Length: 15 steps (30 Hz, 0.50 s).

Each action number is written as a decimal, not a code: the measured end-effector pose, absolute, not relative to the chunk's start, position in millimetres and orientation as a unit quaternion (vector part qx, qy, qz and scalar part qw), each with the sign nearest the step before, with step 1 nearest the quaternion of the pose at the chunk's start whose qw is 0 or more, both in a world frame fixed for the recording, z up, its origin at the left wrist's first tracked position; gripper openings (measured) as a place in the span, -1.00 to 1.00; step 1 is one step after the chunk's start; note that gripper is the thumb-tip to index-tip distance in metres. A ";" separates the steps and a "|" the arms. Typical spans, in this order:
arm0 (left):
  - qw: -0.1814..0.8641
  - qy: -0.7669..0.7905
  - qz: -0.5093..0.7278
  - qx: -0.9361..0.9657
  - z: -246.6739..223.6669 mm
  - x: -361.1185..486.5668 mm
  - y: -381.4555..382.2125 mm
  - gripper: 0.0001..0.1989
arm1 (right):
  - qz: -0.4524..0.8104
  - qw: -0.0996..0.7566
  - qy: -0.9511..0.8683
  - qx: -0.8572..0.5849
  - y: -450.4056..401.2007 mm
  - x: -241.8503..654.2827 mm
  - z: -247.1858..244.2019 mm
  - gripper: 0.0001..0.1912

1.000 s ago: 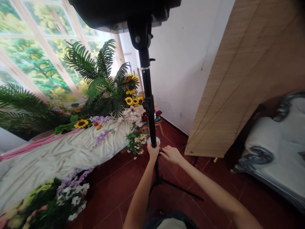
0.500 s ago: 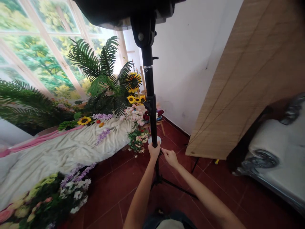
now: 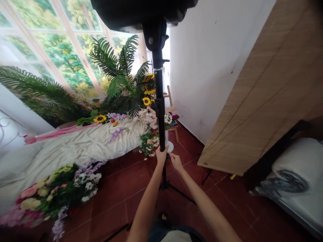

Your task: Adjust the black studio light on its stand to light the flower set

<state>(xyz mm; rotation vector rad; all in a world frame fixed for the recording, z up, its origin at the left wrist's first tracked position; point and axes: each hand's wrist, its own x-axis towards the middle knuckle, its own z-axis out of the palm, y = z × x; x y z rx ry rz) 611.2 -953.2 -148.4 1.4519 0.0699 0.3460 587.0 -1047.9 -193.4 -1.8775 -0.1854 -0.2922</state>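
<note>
A black stand (image 3: 161,127) rises upright in front of me, with a large black head (image 3: 143,13) at the top, cut off by the frame. My left hand (image 3: 161,156) is wrapped round its pole, low down. Just to the right, my right hand (image 3: 176,160) is closed with its fingers against the side of the stand at a small part, which is too small to make out. The stand's legs spread over the red tiled floor (image 3: 137,188) below.
On the left lies a cream cloth (image 3: 83,148) with flowers (image 3: 60,188) at its near side. Palm fronds (image 3: 126,64) rise by the window. A wooden panel (image 3: 242,101) leans at the right, beside a white and silver sofa (image 3: 297,174). A white round base (image 3: 170,147) stands behind my hands.
The view has turned left, so the room appears shifted right. My right hand has come closer to the pole. My left hand keeps its grip.
</note>
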 end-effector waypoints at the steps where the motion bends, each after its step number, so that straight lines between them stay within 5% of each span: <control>1: 0.738 0.033 0.167 0.653 -149.0 605.4 -955.5 -0.63 | -0.111 0.582 -0.083 -0.801 -1049.9 586.6 -192.0 -0.43; 7: 0.742 0.168 0.243 0.601 -198.1 530.0 -961.8 -0.68 | -0.050 0.577 -0.086 -0.811 -1065.2 576.5 -180.5 -0.47; 15: 0.699 0.525 0.065 0.482 -327.2 306.2 -952.6 -0.89 | 0.061 0.618 -0.084 -0.779 -1074.8 575.6 -188.9 -0.37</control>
